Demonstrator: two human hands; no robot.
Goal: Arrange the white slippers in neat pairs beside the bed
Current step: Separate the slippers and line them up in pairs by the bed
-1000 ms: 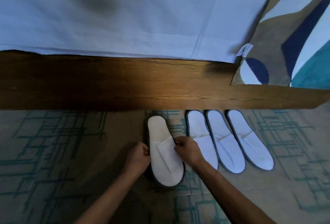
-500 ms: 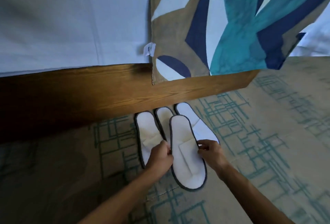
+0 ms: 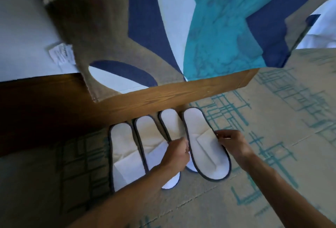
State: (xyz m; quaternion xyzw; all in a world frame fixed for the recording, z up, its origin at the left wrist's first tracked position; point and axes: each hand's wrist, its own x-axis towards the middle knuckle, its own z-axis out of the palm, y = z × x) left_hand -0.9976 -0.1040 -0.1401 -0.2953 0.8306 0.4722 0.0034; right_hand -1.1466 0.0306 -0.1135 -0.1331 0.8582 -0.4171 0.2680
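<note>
Four white slippers in a row on the carpet [image 3: 272, 136], heels against the wooden bed frame [image 3: 163, 98]. Rightmost slipper [image 3: 205, 147] pinched at both strap edges: left hand [image 3: 177, 155] on the left edge, right hand [image 3: 231, 144] on the right. Overlapping third slipper [image 3: 171, 124]. Patterned throw [image 3: 181, 27] hanging over the frame.

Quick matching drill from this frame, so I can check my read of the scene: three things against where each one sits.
Things:
1. rightmost slipper
2. leftmost slipper
3. white fabric tag

Places:
A. farthest from both hands, by the dark part of the bed frame
B. on the sheet, beside the patterned cover
C. between the left hand and right hand, gripped by its edges

Pairs: 1-C, 2-A, 3-B
</note>
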